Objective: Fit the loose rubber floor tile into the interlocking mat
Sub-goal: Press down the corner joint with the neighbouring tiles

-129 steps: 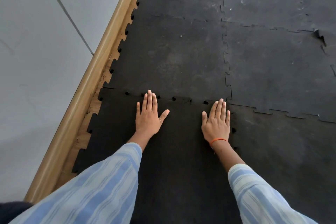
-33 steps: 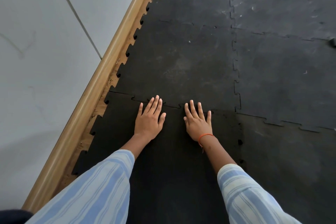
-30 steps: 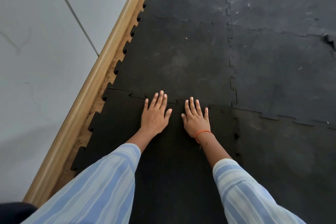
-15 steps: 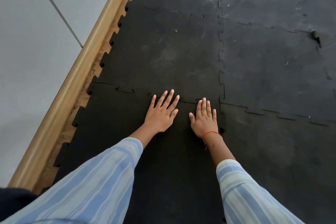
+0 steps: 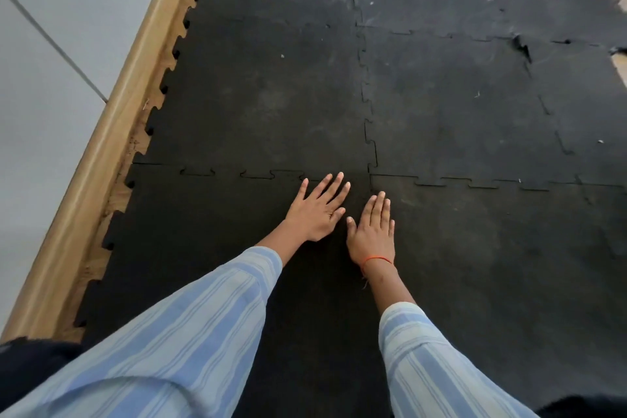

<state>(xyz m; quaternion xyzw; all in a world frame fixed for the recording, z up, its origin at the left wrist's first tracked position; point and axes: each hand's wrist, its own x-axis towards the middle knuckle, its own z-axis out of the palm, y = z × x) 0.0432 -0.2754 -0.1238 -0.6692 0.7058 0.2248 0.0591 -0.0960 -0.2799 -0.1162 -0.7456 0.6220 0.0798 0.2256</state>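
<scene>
The loose black rubber tile (image 5: 203, 231) lies flat at the near left, its toothed far edge meeting the interlocking mat (image 5: 271, 95) along a seam whose teeth sit closed from the left up to my hands. My left hand (image 5: 317, 210) presses flat, fingers spread, at the far right corner of the tile, fingertips on the seam. My right hand (image 5: 371, 231), with an orange thread at the wrist, lies flat beside it near the tile's right edge. Neither hand grips anything.
A wooden skirting board (image 5: 112, 132) and grey wall (image 5: 51, 78) run along the left, with a narrow strip of bare floor beside the tile's teeth. More joined mat tiles (image 5: 475, 95) fill the right, one with a torn, lifted corner (image 5: 520, 46) at the far right.
Both hands have slid to the right along the far seam, from the middle to the tile's right corner. The seam's teeth behind them now look closed.
</scene>
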